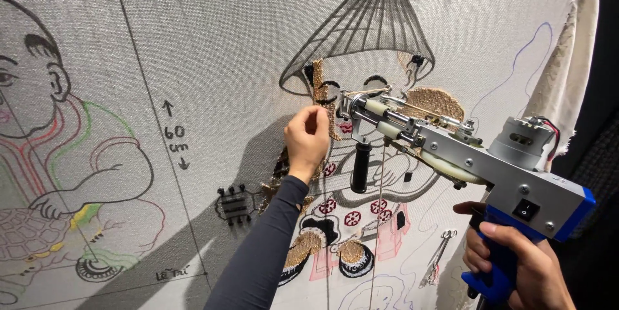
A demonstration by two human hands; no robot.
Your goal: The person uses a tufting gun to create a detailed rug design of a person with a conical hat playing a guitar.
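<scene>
Yarn [335,100] is pinched between the fingers of the left hand [307,139] against the stretched cloth [213,58], just left of the tufting gun [451,149], whose blue grip is clasped tightly in the right hand [516,265]. Tension is best kept steady near the needle. Open cloth lies left; the frayed edge [567,71] stands close at right.

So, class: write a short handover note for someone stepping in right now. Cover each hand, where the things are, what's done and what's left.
Left hand: fingers pinched at the cloth, beside the gold tufted strip.
Right hand: gripping the blue handle of the tufting gun, whose tip is close to the cloth.
Done: some gold and black patches tufted on the hatted figure.
Left: most of that drawing is bare outline; the figure at far left is untufted.
</scene>
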